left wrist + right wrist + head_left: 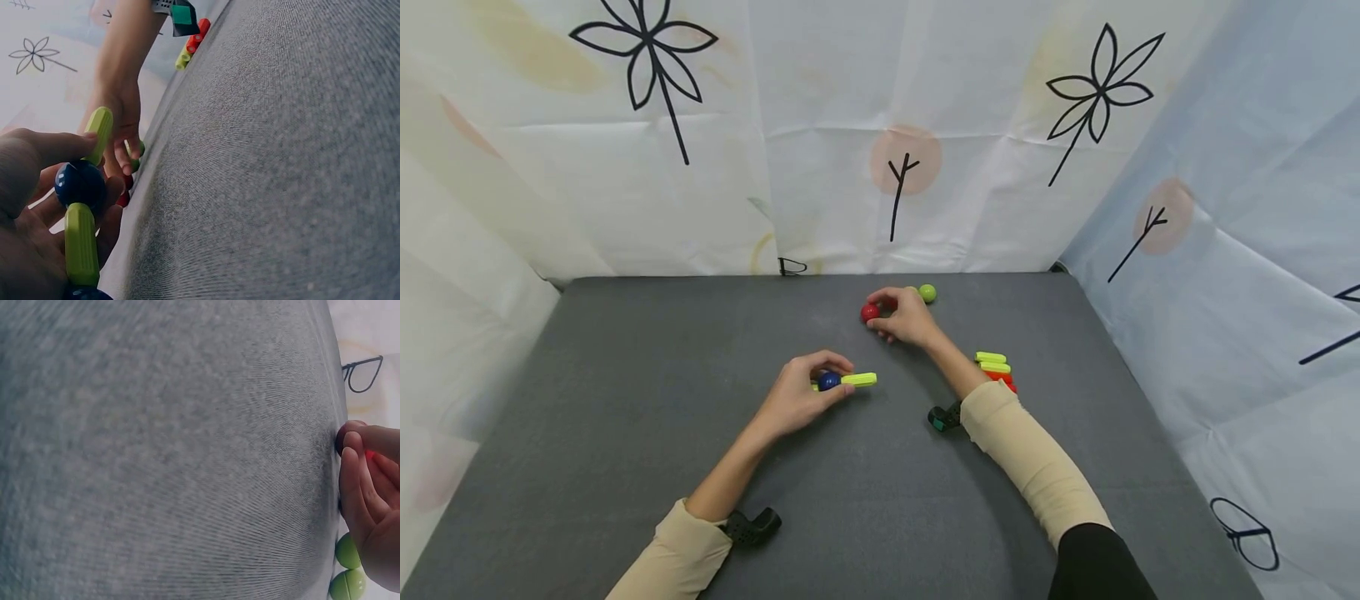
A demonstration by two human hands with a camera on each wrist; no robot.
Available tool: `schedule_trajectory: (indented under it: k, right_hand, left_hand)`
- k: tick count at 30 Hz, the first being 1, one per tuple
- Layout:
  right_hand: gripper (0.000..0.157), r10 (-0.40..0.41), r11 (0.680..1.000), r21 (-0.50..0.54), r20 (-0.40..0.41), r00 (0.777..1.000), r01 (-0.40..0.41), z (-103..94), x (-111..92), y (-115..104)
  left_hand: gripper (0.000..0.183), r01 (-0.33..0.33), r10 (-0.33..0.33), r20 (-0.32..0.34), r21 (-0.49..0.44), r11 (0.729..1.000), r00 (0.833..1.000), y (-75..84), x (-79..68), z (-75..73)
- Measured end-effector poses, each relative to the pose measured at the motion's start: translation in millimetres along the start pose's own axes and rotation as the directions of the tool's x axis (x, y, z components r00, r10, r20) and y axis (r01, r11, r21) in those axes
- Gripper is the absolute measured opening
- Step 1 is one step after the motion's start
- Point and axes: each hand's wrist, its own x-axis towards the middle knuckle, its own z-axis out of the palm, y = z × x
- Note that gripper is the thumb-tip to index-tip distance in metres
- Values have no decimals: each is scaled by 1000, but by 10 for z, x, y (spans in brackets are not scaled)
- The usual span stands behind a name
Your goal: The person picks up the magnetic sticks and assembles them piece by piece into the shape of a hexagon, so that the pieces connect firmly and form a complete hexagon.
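My left hand (pixel 796 395) grips a joined piece above the grey table, with thumb and fingers around it. A blue ball (pixel 81 185) sits between two yellow-green rods; one rod (pixel 859 379) points right, away from the hand. The other rod (pixel 81 244) runs back under the palm to a second blue ball (pixel 89 294), partly cut off in the left wrist view. Farther back, my right hand (pixel 910 318) pinches a red ball (pixel 870 312) between thumb and fingers, close to the tabletop. Green balls (pixel 928 293) lie just behind that hand, partly hidden by it.
Beside the right forearm lie yellow-green rods (pixel 992 357) and red rods (pixel 998 377), partly covered by the sleeve. Both wrists wear dark camera mounts (pixel 752 527). White printed cloth (pixel 827 192) hangs along the table's back and sides.
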Motion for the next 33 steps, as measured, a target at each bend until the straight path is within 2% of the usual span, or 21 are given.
schedule_trajectory:
  k: [3,10,15,21,27,33]
  right_hand:
    - [41,-4,1000,7,-1,1000,4,-13,-27,-21]
    - [39,-25,987,159,11,1000,23,-175,-231,-137]
    - [39,-36,985,170,28,999,31,-284,-434,-215]
    - [37,-63,981,189,100,993,43,-348,-710,-244]
    - [35,-83,971,236,187,979,37,-324,-942,-238]
    - [34,-110,964,260,229,967,48,-253,-1055,-232]
  left_hand:
    - [25,-2,2,-4,4,1000,1000,2,-2,-2]
    - [26,4,-4,1,9,1000,1000,-4,-4,4]
    - [26,2,-2,3,-2,1000,1000,0,8,-1]
    - [26,3,-3,-5,-13,1000,1000,13,19,-20]
    - [26,0,0,-5,-21,1000,1000,18,17,-27]
    - [29,-3,2,-17,-35,999,1000,24,11,-34]
